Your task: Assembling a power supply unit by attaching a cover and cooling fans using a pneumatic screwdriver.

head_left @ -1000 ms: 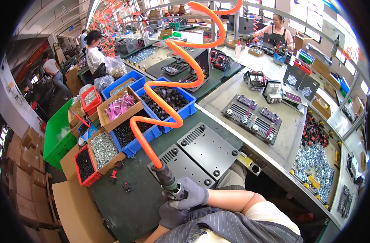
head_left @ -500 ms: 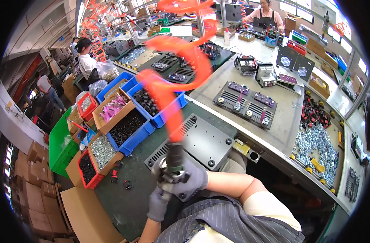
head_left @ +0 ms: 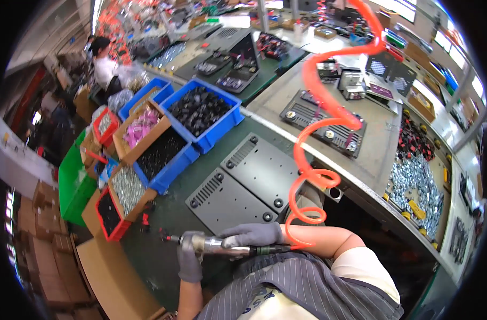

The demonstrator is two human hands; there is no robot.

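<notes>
A silver air screwdriver (head_left: 214,246) is held level in front of my body, its bit pointing left. My left hand (head_left: 189,257), in a grey glove, is wrapped round its front end near the bit. Over the rear of the body lies my right hand (head_left: 252,234), also gloved and closed on it. An orange coiled air hose (head_left: 314,176) runs from its back end up past the right. Just beyond my hands, two dark grey metal panels (head_left: 236,205) with vent slots and round black feet lie side by side on the green bench top (head_left: 171,216).
At left stand blue bins of black parts (head_left: 200,111) and dark screws (head_left: 161,154), a cardboard box of pink pieces (head_left: 140,128), and red trays (head_left: 109,213). A few small red-and-black pieces (head_left: 146,220) lie nearby. Rightward, a slotted panel (head_left: 329,130) rests on another bench.
The screwdriver has swung from upright to level, bit leftward. Its hose has shifted right, uncovering the panels. My right hand now lies along the tool's rear.
</notes>
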